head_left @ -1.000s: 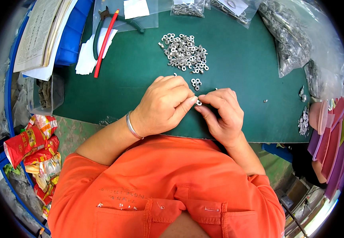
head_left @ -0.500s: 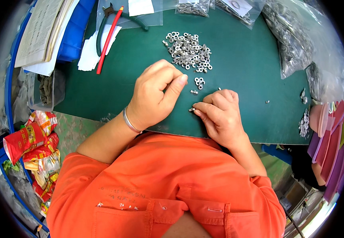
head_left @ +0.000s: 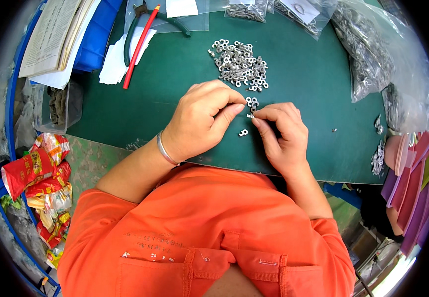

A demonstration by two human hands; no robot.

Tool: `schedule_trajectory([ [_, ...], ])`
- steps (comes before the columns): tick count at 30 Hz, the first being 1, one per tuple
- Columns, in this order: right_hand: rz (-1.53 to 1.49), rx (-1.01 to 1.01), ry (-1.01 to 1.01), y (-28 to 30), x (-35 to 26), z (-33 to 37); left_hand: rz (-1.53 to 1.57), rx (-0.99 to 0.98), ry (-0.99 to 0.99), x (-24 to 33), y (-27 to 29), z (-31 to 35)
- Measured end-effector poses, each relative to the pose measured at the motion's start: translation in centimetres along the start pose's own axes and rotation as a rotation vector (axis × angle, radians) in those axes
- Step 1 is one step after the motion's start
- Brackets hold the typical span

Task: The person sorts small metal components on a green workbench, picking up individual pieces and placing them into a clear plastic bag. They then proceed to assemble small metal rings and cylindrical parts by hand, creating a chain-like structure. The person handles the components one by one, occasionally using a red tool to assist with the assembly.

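My right hand [head_left: 285, 132] is closed, its thumb and forefinger pinching a small silver metal hook piece [head_left: 250, 116] seen edge-on at the tabletop. To its left, my left hand [head_left: 202, 114] has its thumb and forefinger pressed together; whatever they hold, if anything, is hidden. A few similar hooks [head_left: 252, 103], each with a ring end and an open curl, lie just beyond the fingertips. One single hook [head_left: 243, 132] rests flat between the hands, nearer to me. Farther away is a loose heap of such metal hooks [head_left: 239, 64].
Green-handled pliers [head_left: 177, 24] and a red pencil [head_left: 142, 47] lie at the far left, by papers and a blue bin [head_left: 95, 47]. A clear tub [head_left: 74, 106] stands at the left edge. Bags of metal parts [head_left: 365, 54] line the far right; loose parts [head_left: 378, 157] lie below.
My right hand has moved away from me to another hook, and a single hook now lies flat where its fingers were. My left hand has shifted slightly right. The whole view has shifted a little.
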State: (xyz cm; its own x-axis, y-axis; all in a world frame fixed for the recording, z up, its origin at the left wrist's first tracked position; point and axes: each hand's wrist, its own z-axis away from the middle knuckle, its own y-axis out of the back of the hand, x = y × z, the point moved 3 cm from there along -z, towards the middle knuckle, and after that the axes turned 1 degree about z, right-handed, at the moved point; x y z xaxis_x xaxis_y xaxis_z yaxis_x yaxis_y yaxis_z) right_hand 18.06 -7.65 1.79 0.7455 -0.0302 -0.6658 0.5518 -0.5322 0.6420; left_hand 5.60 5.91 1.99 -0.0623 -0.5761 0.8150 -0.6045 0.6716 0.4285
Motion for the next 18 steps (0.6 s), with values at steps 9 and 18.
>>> schedule_trajectory([
  [9, -0.346, 0.115, 0.013, -0.6, -0.3, 0.5, 0.144, -0.124, -0.072, 0.2, -0.4, 0.1],
  [18, -0.02, 0.089, -0.016, 1.2, -0.1, -0.1, -0.009, -0.2, -0.186, 0.5, -0.1, 0.4],
])
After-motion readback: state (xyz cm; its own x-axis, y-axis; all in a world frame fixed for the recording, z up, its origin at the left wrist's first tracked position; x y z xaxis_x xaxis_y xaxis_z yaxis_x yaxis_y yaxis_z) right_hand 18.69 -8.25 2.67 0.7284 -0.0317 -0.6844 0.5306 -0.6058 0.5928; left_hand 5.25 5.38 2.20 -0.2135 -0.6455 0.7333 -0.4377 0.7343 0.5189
